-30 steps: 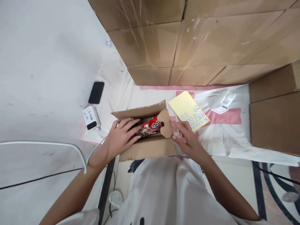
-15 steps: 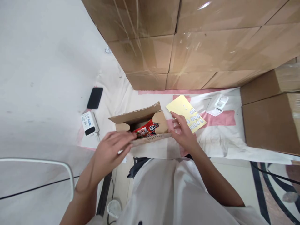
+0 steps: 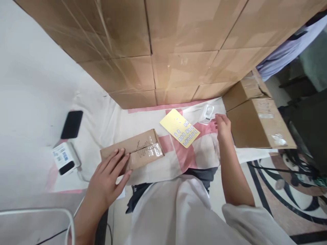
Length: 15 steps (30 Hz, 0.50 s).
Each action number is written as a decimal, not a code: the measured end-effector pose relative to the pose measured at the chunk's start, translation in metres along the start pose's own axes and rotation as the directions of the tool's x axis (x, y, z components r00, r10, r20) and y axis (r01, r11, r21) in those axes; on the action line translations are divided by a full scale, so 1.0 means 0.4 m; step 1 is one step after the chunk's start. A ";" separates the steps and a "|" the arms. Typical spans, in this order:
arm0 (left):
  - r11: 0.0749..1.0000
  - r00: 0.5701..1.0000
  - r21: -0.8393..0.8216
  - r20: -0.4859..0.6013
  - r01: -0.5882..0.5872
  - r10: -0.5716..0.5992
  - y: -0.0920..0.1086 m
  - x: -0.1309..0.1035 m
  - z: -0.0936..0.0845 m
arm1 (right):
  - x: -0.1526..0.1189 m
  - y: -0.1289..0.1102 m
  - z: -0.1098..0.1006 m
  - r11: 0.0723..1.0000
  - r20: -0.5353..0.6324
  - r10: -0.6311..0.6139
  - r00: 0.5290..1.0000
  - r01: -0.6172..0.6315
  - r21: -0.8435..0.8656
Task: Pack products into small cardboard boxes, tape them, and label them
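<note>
My left hand (image 3: 109, 177) lies with spread fingers on top of a small brown cardboard box (image 3: 143, 153), over its left part. The box's top flaps are down. Clear tape shines on its right end, and dark marks run along the seam. Whatever is inside is hidden. Off to the right, my right hand (image 3: 222, 127) is raised with its fingers apart, just beside a small white plastic case (image 3: 206, 114); I see nothing in that hand. Between the box and the case lies a yellow sheet (image 3: 173, 123) with several small whitish stickers.
Stacked, taped cartons (image 3: 184, 68) form a wall at the back. Another carton (image 3: 247, 126) stands at the right. On the left are a black phone (image 3: 72, 124) and a white device with a dark screen (image 3: 65, 158). A white cable (image 3: 35, 211) crosses the lower left.
The box was open with a red packet showing; now its flaps are down under my left hand. My right hand has gone from the box to beside the white case. The view has shifted.
</note>
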State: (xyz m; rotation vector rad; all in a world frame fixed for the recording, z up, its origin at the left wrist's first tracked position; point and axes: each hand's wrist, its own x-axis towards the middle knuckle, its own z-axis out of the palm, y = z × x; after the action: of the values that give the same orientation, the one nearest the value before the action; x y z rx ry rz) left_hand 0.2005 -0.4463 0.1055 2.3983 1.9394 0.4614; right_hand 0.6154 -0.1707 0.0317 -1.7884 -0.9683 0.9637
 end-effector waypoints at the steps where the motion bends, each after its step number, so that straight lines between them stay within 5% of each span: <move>1: 1.000 1.000 0.007 -0.015 -0.017 0.017 0.011 -0.005 -0.005 | 0.028 -0.002 -0.005 0.998 0.052 0.063 0.997 -0.063 -0.006; 5: 0.967 0.974 -0.160 -0.135 -0.201 0.180 0.115 -0.003 -0.026 | 0.082 -0.010 0.003 0.981 0.201 0.190 0.961 -0.192 -0.006; 8: 0.803 0.907 -0.420 -0.199 -0.422 0.372 0.246 0.085 0.046 | 0.099 -0.010 0.009 0.971 0.271 0.230 0.935 -0.237 -0.008; 11: 0.745 0.909 -0.523 -0.284 -0.413 0.305 0.377 0.293 0.204 | 0.114 -0.010 0.013 0.967 0.290 0.253 0.923 -0.254 -0.035; 13: 0.806 0.971 -0.541 -0.117 -0.240 0.210 0.440 0.470 0.313 | 0.119 -0.011 0.018 0.968 0.269 0.251 0.930 -0.243 -0.061; 15: 0.838 0.987 -0.534 0.037 -0.111 0.154 0.476 0.635 0.397 | 0.119 -0.015 0.024 0.975 0.233 0.218 0.948 -0.203 -0.085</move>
State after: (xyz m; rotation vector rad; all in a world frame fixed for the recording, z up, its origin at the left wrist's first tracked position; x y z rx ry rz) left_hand 0.4670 -0.2191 0.0462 2.1436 1.3735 0.7789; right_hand 0.6245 -0.1231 0.0237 -1.8834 -0.9755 1.3240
